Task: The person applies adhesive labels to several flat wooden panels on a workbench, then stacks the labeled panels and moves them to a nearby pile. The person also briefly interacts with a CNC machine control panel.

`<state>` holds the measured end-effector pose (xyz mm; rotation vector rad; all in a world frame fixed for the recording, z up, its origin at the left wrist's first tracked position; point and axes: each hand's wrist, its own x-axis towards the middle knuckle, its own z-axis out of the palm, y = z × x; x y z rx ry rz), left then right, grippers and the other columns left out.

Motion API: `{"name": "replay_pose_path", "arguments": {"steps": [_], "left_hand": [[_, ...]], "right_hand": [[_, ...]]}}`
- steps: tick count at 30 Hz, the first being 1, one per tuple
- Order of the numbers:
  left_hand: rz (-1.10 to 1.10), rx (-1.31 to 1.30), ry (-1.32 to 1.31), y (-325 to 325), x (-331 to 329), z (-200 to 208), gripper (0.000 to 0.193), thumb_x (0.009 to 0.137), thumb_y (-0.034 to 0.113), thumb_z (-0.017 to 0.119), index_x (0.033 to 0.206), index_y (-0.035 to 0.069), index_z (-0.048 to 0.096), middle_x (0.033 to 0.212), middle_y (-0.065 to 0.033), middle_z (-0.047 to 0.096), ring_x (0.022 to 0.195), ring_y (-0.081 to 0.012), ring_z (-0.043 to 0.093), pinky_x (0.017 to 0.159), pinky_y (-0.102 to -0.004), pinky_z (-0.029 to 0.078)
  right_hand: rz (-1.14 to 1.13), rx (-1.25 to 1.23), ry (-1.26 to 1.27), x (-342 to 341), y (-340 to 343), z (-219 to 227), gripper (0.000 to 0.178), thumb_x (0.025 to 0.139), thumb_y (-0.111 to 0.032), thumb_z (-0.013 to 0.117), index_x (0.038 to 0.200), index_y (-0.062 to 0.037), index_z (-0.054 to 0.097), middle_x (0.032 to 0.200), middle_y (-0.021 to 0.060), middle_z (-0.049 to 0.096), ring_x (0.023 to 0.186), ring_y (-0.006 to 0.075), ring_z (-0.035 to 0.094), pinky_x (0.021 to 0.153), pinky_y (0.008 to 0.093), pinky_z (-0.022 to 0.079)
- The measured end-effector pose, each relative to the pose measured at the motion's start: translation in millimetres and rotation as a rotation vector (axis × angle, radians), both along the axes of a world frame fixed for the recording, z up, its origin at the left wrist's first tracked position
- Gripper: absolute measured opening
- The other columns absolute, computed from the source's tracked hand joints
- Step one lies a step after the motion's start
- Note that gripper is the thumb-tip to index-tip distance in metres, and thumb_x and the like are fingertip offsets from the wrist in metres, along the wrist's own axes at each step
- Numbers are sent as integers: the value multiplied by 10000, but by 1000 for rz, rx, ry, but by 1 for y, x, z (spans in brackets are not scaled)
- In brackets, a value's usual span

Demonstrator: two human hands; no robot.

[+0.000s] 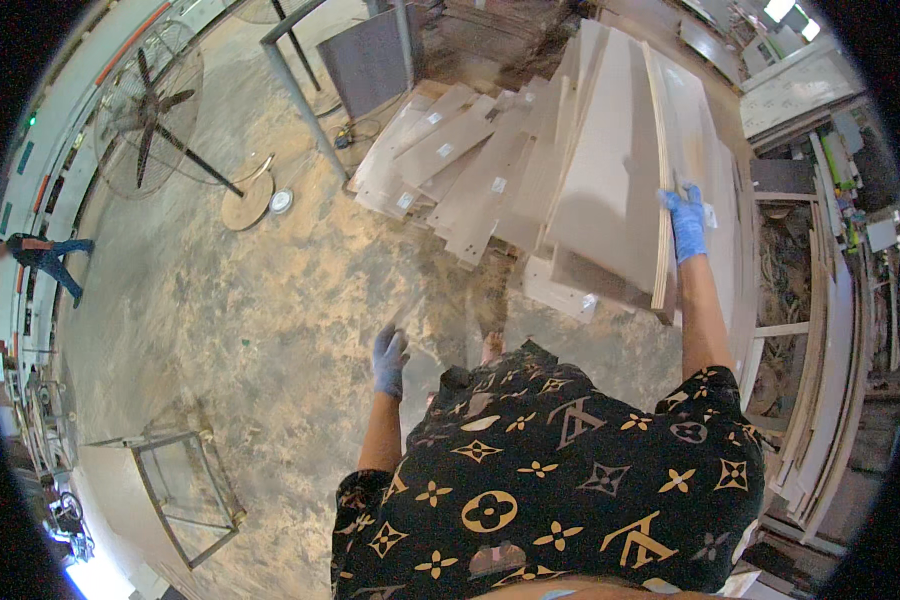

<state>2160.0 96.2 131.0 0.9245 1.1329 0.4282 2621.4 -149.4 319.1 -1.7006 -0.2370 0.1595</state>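
Observation:
My right hand (685, 222), in a blue glove, grips the edge of a pale board at the right. A large pale board (610, 170) leans beside it, to the left, with a layered edge facing the hand. My left hand (390, 360), also gloved in blue, hangs over the dusty floor with fingers loosely apart and nothing visible in it. Ahead of me, several narrower boards (470, 160) with small white labels lie fanned and overlapping against the larger ones. The far side of the gripped board and some right-hand fingertips are hidden.
A large round fan (148, 110) stands at the far left, its round base (247, 202) on the floor. Grey metal posts (305, 110) rise beside the boards. A metal-framed stand (185, 490) sits at the lower left. Racks with boards (830, 330) line the right. A person (45, 255) walks at far left.

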Motion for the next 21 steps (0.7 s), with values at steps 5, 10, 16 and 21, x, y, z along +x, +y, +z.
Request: {"name": "replay_pose_path", "arguments": {"steps": [5,10,16,21], "left_hand": [[407,-221,42,-14,-159,-70,355,862,280,511,1209,210,478,1089,-8,565,812,-171,546,628,-343,438],[177,30,193,-80,-330,-136,339,853,309,507,1173,197,500,1110,-30,563,799,-184,554,621,-345,444],[773,-321,574,-220,-418,-116,358,804,285,583,1116,111,546,1037,-56,589,831,-183,551,623,-345,442],[1143,-652,189,-239,-407,-99,362,793,306,594,1114,147,547,999,-43,579,808,-183,532,592,-386,414]], "right_hand": [[126,241,-44,-30,105,-11,484,724,-169,692,1131,-50,459,963,103,572,843,179,555,743,313,473],[-27,-199,-538,5,223,-10,525,760,-296,655,1108,52,473,1021,174,570,962,233,520,844,352,424],[422,-137,-485,-72,343,-57,484,816,-254,623,1189,18,476,1123,161,543,995,246,535,857,348,431],[970,-419,-11,-262,400,-178,457,804,-238,625,1187,-24,497,1158,83,531,1016,191,502,850,340,417]]}}
